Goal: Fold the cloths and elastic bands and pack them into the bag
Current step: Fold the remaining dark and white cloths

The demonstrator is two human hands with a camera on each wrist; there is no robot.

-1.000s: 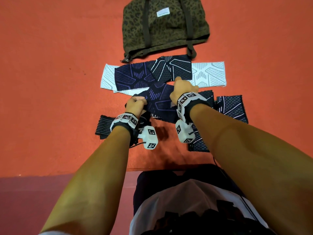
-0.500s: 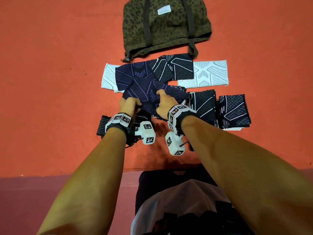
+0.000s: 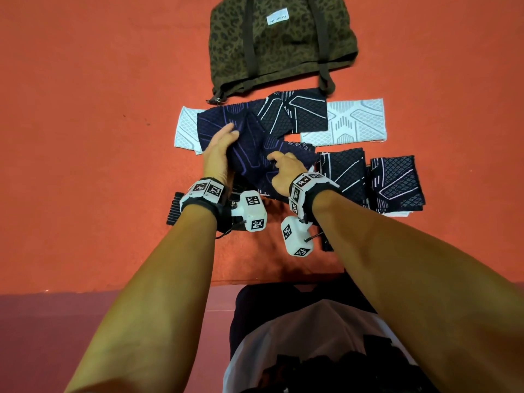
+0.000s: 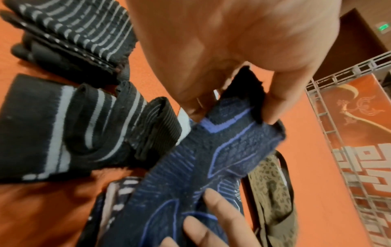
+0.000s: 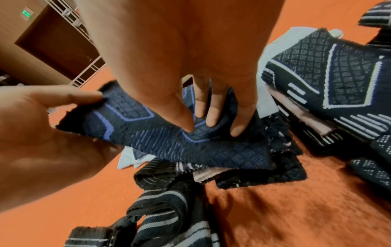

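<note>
Both hands hold a navy cloth with purple lines (image 3: pixel 255 154), lifted off the pile in the middle. My left hand (image 3: pixel 219 148) pinches its left end between thumb and fingers (image 4: pixel 268 107). My right hand (image 3: pixel 280 168) grips its near right part, with thumb and fingertips (image 5: pixel 211 120) bunched on the fabric. The leopard-print bag (image 3: pixel 280 43) lies flat at the far side, its mouth toward me. Black striped elastic bands (image 3: pixel 173 208) lie under my left wrist, folded (image 4: pixel 74 33).
Two folded navy cloths (image 3: pixel 344 177) (image 3: pixel 397 184) sit side by side right of my right hand. A long white cloth (image 3: pixel 357 121) and another navy cloth with white lines (image 3: pixel 297 114) lie spread between me and the bag. Orange floor surrounds everything.
Both hands have moved left with the navy cloth. The right hand has left the folded cloths on the right. The left hand has risen and now holds the cloth's left end up.
</note>
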